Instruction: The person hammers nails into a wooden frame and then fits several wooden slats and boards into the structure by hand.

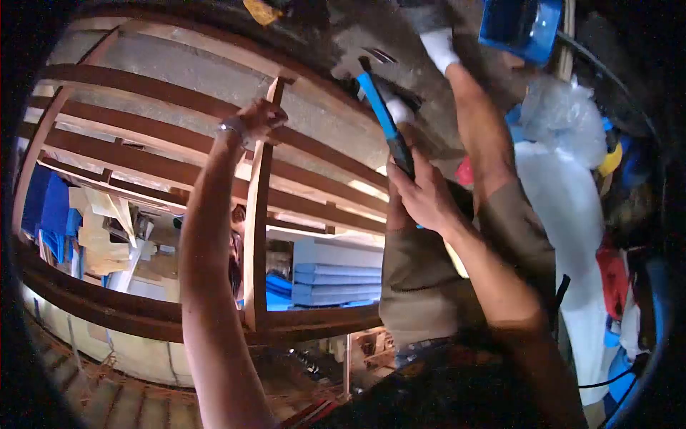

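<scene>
My right fingers (423, 171) are clamped round a blue-and-black-handled hammer (379, 100), its head jutting out beyond them. My left fingers (259, 111) bend at a brown slatted wooden frame (255, 236); whether they grip it, I cannot tell.

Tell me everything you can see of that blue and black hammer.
The hammer has a slim, bright blue shaft and a black grip that looks like rubber or plastic. Its head end is too blurred to describe fully. Held in the right hand by the black part, it slants up and leftward near the view's upper middle.
</scene>
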`<state>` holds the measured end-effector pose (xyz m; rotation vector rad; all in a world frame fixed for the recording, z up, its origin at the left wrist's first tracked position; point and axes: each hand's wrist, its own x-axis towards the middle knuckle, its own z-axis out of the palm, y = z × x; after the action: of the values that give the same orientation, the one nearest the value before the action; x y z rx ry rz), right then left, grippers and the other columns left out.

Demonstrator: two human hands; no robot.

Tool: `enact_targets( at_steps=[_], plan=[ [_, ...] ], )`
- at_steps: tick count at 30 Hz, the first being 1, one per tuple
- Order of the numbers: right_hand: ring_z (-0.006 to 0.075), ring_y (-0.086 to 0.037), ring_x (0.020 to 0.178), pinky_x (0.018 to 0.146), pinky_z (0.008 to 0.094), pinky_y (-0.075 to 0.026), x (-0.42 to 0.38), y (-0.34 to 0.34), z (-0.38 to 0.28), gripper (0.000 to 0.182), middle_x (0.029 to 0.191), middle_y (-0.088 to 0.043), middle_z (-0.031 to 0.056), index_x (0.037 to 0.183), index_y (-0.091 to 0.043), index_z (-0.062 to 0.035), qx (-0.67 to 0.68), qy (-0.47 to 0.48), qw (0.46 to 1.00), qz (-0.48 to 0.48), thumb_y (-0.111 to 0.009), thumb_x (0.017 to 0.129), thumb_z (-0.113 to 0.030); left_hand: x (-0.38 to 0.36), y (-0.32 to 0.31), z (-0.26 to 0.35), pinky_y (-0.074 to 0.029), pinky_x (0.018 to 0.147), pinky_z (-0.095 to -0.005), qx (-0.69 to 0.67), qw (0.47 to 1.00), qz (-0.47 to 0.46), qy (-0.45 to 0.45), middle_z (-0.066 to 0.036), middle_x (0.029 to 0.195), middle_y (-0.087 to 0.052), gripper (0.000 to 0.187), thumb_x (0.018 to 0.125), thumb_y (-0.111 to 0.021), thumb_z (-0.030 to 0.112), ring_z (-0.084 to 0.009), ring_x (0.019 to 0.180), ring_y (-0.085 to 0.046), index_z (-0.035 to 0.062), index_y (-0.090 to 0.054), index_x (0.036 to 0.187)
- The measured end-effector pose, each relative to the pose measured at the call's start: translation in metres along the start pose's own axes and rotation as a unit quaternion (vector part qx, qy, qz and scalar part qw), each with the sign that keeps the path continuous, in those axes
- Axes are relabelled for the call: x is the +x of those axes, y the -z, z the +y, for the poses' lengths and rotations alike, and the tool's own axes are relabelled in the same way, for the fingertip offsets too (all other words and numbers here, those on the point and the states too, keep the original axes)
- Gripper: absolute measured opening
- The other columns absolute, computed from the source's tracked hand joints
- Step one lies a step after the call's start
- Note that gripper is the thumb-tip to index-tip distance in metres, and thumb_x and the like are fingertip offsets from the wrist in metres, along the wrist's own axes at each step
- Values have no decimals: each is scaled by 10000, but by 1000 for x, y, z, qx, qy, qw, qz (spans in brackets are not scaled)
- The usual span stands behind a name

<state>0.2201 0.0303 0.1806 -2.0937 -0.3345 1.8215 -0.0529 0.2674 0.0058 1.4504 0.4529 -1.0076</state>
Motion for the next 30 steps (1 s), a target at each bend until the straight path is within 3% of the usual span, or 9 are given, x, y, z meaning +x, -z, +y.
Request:
enact_targets(
  at_steps=[3, 7, 11, 14, 20, 23, 25, 27, 30],
  plan=[
    [425, -443, 958, 803, 517, -338, -6, -30, 19, 382, 935, -494, 275, 789, -541, 8, -41, 74, 996, 24, -577, 825, -371, -7, 6, 39, -520, 769, -334, 109, 993, -7, 51, -107, 880, -686, 194, 835, -633, 224, -228, 812, -657, 63, -681, 933],
    [320, -509, 711, 714, 422, -380, -14, -39, 7, 330, 699, -513, 161, 857, -529, -28, 11, -27, 997, -70, -519, 900, -354, -12, 9, 46, -516, 758, -328, 140, 990, 4, 4, -105, 873, -686, 191, 840, -632, 230, -221, 821, -654, 68, -684, 927],
    [270, -506, 588, 627, 381, -397, -13, -44, 6, 323, 591, -487, 105, 865, -517, -44, -62, -5, 996, -61, -500, 918, -363, -10, 13, 66, -510, 770, -319, 71, 987, 6, 141, -99, 904, -683, 194, 839, -637, 226, -217, 847, -650, 62, -677, 934],
    [280, -521, 597, 609, 396, -395, -9, -56, 17, 336, 575, -497, 105, 852, -516, -52, -34, -9, 998, -42, -486, 921, -379, -11, 14, 47, -510, 768, -323, 104, 994, -23, 33, -97, 916, -681, 198, 841, -635, 227, -219, 846, -650, 59, -673, 938],
    [393, -587, 683, 660, 493, -403, 2, -66, 18, 316, 629, -558, 235, 918, -518, -51, -73, 32, 996, 38, -466, 922, -363, -7, 17, 37, -513, 752, -334, 128, 991, -34, -7, -100, 895, -679, 213, 835, -644, 247, -217, 821, -647, 61, -670, 936],
    [388, -594, 670, 628, 488, -421, -1, -58, -17, 313, 682, -568, 245, 945, -511, -41, -37, -9, 999, 10, -469, 923, -350, -6, 22, 60, -480, 857, -334, 103, 983, -84, 128, -87, 999, -657, 225, 834, -639, 254, -222, 945, -620, 95, -655, 992],
    [380, -605, 664, 599, 480, -434, -1, -59, -21, 322, 706, -585, 241, 965, -502, -36, -90, 49, 995, 11, -454, 930, -352, -6, 17, 53, -501, 785, -330, 101, 988, -51, 102, -99, 926, -670, 220, 828, -648, 252, -225, 856, -636, 73, -662, 956],
    [341, -578, 592, 543, 442, -427, 0, -73, -9, 317, 652, -553, 185, 967, -491, -35, -75, 69, 995, -5, -453, 933, -348, -6, 15, 46, -511, 751, -328, 104, 991, -35, 83, -106, 890, -676, 218, 824, -653, 249, -228, 813, -644, 62, -667, 936],
    [241, -515, 442, 436, 365, -400, 5, -96, 9, 297, 526, -473, 72, 946, -478, -36, 68, -37, 995, -70, -480, 928, -332, -8, 17, 48, -509, 753, -333, 105, 991, -34, 77, -111, 893, -675, 215, 820, -655, 245, -231, 813, -644, 61, -669, 932]
  ],
)
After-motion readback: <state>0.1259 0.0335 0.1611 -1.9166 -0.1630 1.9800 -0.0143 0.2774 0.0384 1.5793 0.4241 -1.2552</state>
